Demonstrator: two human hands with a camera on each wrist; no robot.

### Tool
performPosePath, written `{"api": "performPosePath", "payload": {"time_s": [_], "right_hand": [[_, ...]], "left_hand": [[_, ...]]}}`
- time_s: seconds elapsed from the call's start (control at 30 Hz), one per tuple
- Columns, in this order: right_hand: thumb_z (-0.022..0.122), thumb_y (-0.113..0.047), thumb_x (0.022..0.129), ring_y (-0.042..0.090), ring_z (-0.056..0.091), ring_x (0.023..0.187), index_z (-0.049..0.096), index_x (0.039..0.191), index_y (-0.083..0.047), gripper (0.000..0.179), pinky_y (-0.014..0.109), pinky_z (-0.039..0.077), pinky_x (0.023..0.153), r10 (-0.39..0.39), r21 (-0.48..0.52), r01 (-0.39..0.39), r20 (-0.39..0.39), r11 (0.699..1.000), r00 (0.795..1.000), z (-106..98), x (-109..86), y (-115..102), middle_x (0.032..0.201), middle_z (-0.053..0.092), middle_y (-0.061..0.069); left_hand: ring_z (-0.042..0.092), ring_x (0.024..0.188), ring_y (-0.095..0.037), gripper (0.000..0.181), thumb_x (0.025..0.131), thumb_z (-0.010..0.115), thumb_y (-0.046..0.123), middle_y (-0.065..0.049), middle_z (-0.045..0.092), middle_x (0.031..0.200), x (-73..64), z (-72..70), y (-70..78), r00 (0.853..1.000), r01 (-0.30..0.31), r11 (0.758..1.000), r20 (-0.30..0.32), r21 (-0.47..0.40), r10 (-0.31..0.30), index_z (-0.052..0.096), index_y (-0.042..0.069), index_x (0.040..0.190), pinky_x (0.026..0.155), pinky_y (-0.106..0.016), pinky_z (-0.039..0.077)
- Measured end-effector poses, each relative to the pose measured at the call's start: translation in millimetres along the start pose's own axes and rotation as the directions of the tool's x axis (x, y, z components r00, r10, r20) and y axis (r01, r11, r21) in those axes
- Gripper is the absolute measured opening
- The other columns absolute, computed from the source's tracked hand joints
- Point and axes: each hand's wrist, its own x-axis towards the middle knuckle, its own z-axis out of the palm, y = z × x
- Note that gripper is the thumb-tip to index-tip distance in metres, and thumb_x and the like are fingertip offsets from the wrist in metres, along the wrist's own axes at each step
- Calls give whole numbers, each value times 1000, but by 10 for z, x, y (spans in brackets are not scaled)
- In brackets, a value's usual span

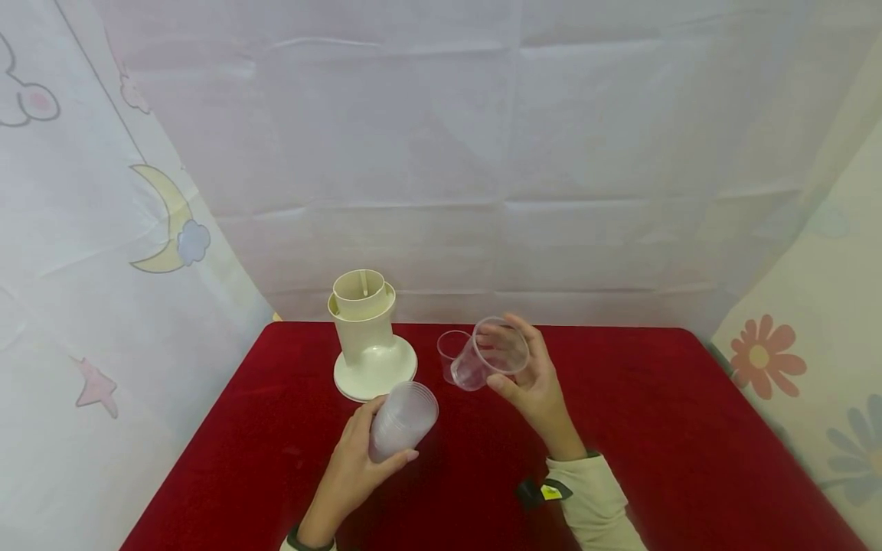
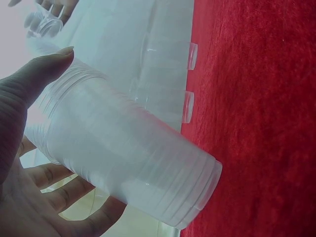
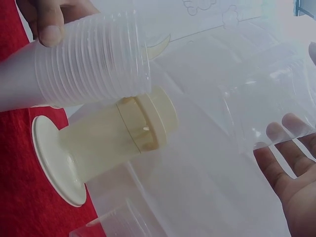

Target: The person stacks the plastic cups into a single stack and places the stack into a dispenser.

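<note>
My left hand (image 1: 354,455) grips a nested stack of clear plastic cups (image 1: 405,419), with the thumb on one side and the fingers round the other. The stack leans, its mouth facing up and to the right. In my right hand (image 1: 540,383) is a single clear plastic cup (image 1: 472,366), held tilted between thumb and fingers near its rim. Behind that one, another clear cup (image 1: 448,348) stands on the red cloth, partly hidden. The left wrist view shows two upright cups on the cloth, a nearer one (image 2: 187,106) and a second one (image 2: 192,55).
A cream plastic stand (image 1: 365,340), with a round base and a hollow collared top, stands just beyond my left hand. Red cloth (image 1: 641,428) covers the table. Pale printed sheets (image 1: 551,153) hang behind it and at both sides.
</note>
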Motion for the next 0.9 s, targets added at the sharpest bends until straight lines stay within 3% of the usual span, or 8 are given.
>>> {"api": "performPosePath", "payload": {"time_s": [0.6,0.9], "right_hand": [[72,-19,93,30,55,124,23,147,11,79,38,48,101,-37,19,35,82,999,996,211,-12,83,140,51,23],[72,-15,93,32,53,128,24,147,10,76,40,47,103,-24,37,20,111,999,994,323,-28,105,139,49,28]], "left_hand": [[56,109,-20,84,74,87,44,-4,57,130,-4,-4,23,1000,3,1000,2,6,-3,47,14,141,84,-48,52],[55,109,-17,84,73,88,42,-2,57,131,-18,12,5,999,-39,999,-17,23,39,47,14,141,84,-46,51]]}}
